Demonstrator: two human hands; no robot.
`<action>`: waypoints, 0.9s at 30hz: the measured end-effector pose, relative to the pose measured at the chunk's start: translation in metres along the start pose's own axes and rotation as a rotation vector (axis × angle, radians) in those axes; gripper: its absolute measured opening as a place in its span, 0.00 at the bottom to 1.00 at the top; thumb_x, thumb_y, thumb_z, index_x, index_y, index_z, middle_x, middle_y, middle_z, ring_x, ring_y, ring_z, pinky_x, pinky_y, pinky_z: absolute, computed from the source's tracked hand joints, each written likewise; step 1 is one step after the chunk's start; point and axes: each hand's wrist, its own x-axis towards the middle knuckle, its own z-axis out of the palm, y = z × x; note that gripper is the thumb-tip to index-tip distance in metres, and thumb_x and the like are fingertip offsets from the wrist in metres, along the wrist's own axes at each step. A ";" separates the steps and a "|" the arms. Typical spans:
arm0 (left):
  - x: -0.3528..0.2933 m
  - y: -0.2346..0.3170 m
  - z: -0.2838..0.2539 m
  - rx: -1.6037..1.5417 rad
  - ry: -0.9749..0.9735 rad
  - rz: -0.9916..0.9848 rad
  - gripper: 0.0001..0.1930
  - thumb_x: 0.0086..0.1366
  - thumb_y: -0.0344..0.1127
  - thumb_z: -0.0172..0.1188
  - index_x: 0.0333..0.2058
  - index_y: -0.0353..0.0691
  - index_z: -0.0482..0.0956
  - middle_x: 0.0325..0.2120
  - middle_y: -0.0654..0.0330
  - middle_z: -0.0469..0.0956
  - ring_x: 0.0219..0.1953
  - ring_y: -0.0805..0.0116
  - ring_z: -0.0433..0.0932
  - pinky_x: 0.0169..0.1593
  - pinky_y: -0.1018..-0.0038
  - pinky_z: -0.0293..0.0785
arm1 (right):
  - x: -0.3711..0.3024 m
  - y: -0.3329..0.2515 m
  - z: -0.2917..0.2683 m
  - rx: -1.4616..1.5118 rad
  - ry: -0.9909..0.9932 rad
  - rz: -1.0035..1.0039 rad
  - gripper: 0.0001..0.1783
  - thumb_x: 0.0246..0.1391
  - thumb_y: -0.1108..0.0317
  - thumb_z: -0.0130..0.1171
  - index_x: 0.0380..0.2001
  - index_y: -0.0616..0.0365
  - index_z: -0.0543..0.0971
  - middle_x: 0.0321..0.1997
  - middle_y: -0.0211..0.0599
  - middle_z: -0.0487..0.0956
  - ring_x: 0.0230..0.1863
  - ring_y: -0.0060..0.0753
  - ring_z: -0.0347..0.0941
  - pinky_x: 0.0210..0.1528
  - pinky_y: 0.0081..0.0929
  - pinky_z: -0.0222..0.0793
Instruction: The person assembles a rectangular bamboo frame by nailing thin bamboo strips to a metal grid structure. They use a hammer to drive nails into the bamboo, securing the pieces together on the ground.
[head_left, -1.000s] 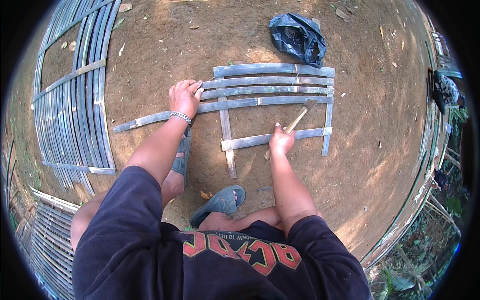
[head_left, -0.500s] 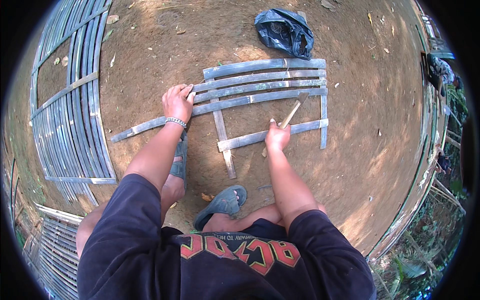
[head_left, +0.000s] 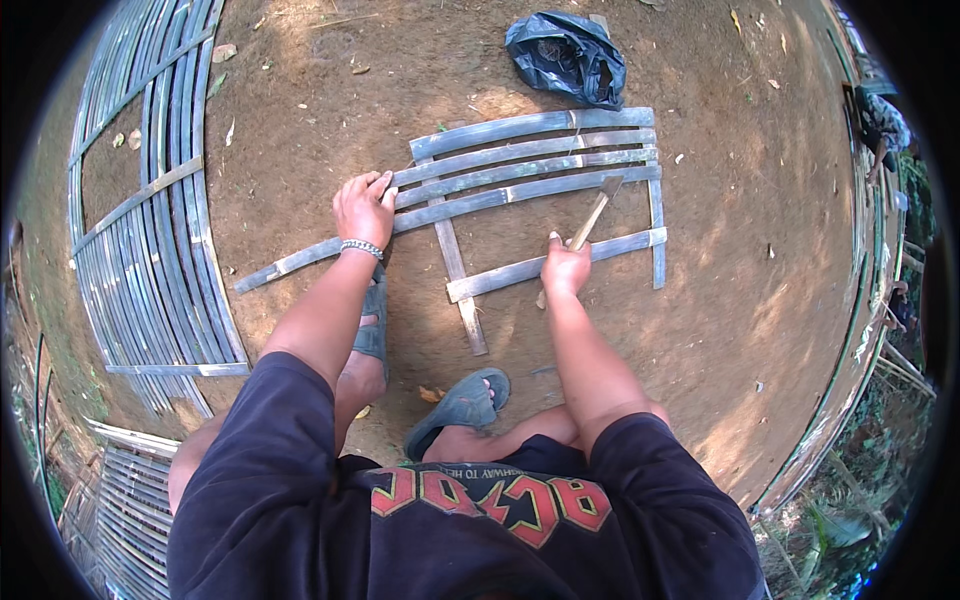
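A frame of flat grey bamboo slats (head_left: 520,133) lies on the ground before me, several long slats crossing two upright strips. My left hand (head_left: 363,210) is closed at the left ends of the middle slats, thumb and fingers pinching them. The lowest of that group, a longer bamboo slat (head_left: 285,265), runs out to the left beneath my wrist. In my right hand (head_left: 567,268) is a hammer (head_left: 592,215), gripped by its pale wooden handle. Its dark metal head is over the long slat near the right upright. Below it lies a separate bamboo crosspiece (head_left: 520,273).
A black plastic bag (head_left: 570,60) sits open just beyond the frame. Larger bamboo panels (head_left: 180,260) lie at the left, and another slatted panel (head_left: 135,510) at the lower left. My sandalled feet (head_left: 460,405) are near the frame. Another person (head_left: 882,125) is at the right edge.
The whole view has shifted slightly. Both hands keep their grips, and the hammer head stays over the same slat near the right upright.
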 end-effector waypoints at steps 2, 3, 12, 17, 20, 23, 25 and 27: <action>0.001 0.001 0.001 0.001 0.004 0.010 0.16 0.62 0.43 0.67 0.48 0.53 0.87 0.49 0.64 0.82 0.57 0.63 0.76 0.64 0.60 0.66 | 0.002 0.003 -0.001 0.013 0.018 -0.029 0.29 0.52 0.54 0.72 0.47 0.65 0.75 0.46 0.56 0.83 0.49 0.59 0.79 0.54 0.47 0.73; 0.001 0.002 0.002 0.002 0.005 0.018 0.15 0.62 0.43 0.67 0.48 0.53 0.87 0.49 0.64 0.82 0.57 0.63 0.76 0.64 0.60 0.66 | 0.002 0.005 -0.001 0.020 0.029 -0.041 0.29 0.52 0.54 0.72 0.47 0.65 0.75 0.46 0.56 0.83 0.49 0.59 0.80 0.54 0.47 0.73; -0.002 0.000 0.010 0.003 0.069 0.053 0.15 0.61 0.42 0.68 0.47 0.53 0.88 0.47 0.63 0.82 0.54 0.62 0.77 0.62 0.60 0.67 | -0.002 -0.006 -0.010 -0.035 0.002 0.026 0.29 0.52 0.52 0.72 0.47 0.61 0.74 0.43 0.58 0.83 0.48 0.63 0.80 0.53 0.50 0.73; 0.001 0.000 0.005 0.016 0.041 0.068 0.15 0.62 0.41 0.67 0.48 0.52 0.88 0.48 0.62 0.82 0.54 0.60 0.78 0.61 0.61 0.68 | -0.001 -0.004 -0.005 -0.003 0.007 0.034 0.28 0.52 0.54 0.71 0.46 0.62 0.74 0.42 0.57 0.84 0.48 0.63 0.80 0.53 0.49 0.74; 0.002 0.007 -0.003 0.015 0.008 0.037 0.16 0.61 0.43 0.68 0.49 0.52 0.88 0.50 0.60 0.82 0.55 0.58 0.77 0.62 0.59 0.67 | -0.001 -0.004 -0.008 0.011 -0.012 0.064 0.27 0.52 0.55 0.71 0.46 0.62 0.74 0.41 0.56 0.84 0.48 0.62 0.80 0.53 0.49 0.73; 0.007 0.020 -0.002 0.012 0.146 0.129 0.15 0.62 0.43 0.68 0.47 0.51 0.88 0.50 0.58 0.81 0.56 0.55 0.76 0.63 0.57 0.66 | -0.005 -0.009 -0.011 0.029 -0.012 0.076 0.26 0.53 0.55 0.71 0.46 0.61 0.75 0.39 0.54 0.85 0.47 0.60 0.81 0.53 0.49 0.74; 0.021 0.041 0.004 -0.043 0.191 0.199 0.14 0.62 0.42 0.68 0.46 0.51 0.88 0.51 0.57 0.81 0.56 0.54 0.76 0.63 0.55 0.66 | -0.005 -0.010 -0.015 0.037 0.002 0.082 0.25 0.53 0.55 0.71 0.45 0.61 0.75 0.39 0.54 0.85 0.46 0.60 0.81 0.52 0.48 0.74; 0.045 0.070 0.007 -0.206 0.207 0.314 0.12 0.62 0.38 0.68 0.44 0.46 0.86 0.49 0.57 0.82 0.54 0.55 0.77 0.61 0.58 0.68 | -0.007 -0.016 -0.016 0.046 0.007 0.083 0.24 0.52 0.56 0.72 0.44 0.61 0.76 0.38 0.53 0.85 0.45 0.59 0.81 0.51 0.48 0.74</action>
